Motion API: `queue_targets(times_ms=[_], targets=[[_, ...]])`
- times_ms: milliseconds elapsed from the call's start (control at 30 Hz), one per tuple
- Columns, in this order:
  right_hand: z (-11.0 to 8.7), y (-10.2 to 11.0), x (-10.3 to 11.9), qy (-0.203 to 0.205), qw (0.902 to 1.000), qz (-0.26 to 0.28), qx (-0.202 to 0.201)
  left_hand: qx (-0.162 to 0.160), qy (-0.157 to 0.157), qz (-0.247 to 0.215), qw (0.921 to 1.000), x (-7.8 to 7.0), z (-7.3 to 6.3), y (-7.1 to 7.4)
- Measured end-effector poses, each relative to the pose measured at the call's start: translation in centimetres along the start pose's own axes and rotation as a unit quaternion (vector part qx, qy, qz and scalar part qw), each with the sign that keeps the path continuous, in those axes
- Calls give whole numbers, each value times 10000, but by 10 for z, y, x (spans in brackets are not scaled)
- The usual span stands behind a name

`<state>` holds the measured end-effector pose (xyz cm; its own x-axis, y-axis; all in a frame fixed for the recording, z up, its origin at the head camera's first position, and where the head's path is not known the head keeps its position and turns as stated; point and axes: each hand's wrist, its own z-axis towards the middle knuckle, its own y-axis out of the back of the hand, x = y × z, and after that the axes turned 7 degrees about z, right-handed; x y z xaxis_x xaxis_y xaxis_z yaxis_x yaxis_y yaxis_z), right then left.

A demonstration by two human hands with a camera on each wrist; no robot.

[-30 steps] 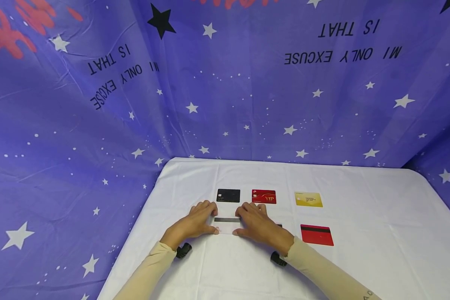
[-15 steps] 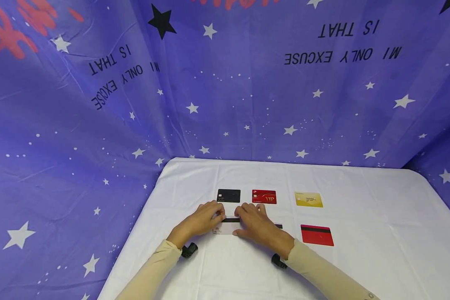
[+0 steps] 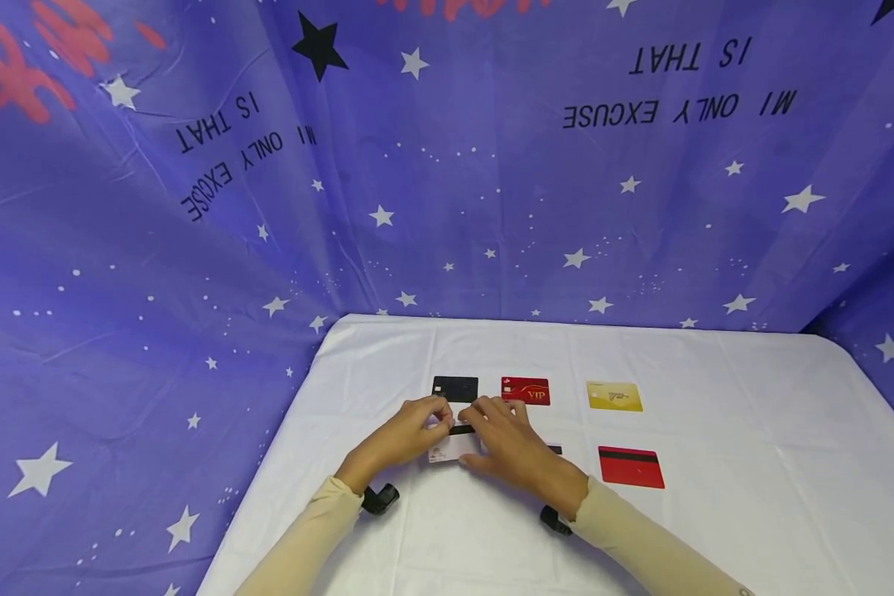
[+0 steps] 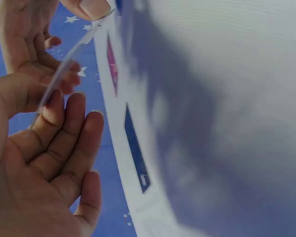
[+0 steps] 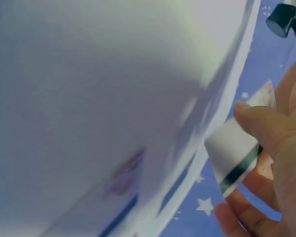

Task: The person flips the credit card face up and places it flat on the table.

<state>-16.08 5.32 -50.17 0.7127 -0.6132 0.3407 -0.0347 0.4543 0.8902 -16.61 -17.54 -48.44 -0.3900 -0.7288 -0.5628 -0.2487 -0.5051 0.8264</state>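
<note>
**Lifting a thin card off the cloth**

Pinching from both sides, the left hand [image 3: 402,437] and the right hand [image 3: 510,445] held a thin white plastic card with a black magnetic stripe [image 3: 454,445] between them, tilted with its far edge raised off the white cloth-covered surface [image 3: 752,430]. Each grip was partly closed, with the fingertips on the card's short edges. In the left wrist view the card [image 4: 69,64] showed nearly edge-on, a sliver caught under a thumb, while the remaining fingers [image 4: 64,143] lay relaxed and spread.

The hold looked slight: smooth, stiff plastic taken only at its edges could have slipped or sprung out if either hand eased, and dropped back flat, where so thin a sheet is hard to get a nail under. A sweep of the right wrist might also have nudged the dark-striped card [image 3: 554,449] half hidden just behind it.

Beyond the hands lay a matt black rectangular card [image 3: 455,388], a glossy red VIP card [image 3: 525,391] and a yellow card [image 3: 614,396]; a red card with a black stripe [image 3: 631,467] lay apart to the right. All were flat, round-cornered rectangles on soft, faintly creased fabric.
</note>
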Motion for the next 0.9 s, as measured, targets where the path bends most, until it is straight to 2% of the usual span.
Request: queue_targets(times_ms=[167, 367, 567, 733, 800, 900], targets=[[2, 4, 9, 308, 9985, -342, -297, -245, 157, -102, 9995, -7, 1, 5], [3, 6, 15, 164, 9987, -221, -425, -465, 420, -271, 9977, -13, -1, 7], [3, 9, 16, 29, 9988, 282, -396, -500, 386, -551, 9965, -15, -4, 13], [2, 14, 14, -183, 9946, 968, -334, -436, 513, -1078, 9919, -15, -8, 20], [3, 17, 12, -321, 9907, 1277, -328, -387, 409, -1181, 9914, -12, -10, 20], [5, 21, 10, -485, 9828, 1739, -380, -43, 50, -1218, 9925, -7, -14, 19]])
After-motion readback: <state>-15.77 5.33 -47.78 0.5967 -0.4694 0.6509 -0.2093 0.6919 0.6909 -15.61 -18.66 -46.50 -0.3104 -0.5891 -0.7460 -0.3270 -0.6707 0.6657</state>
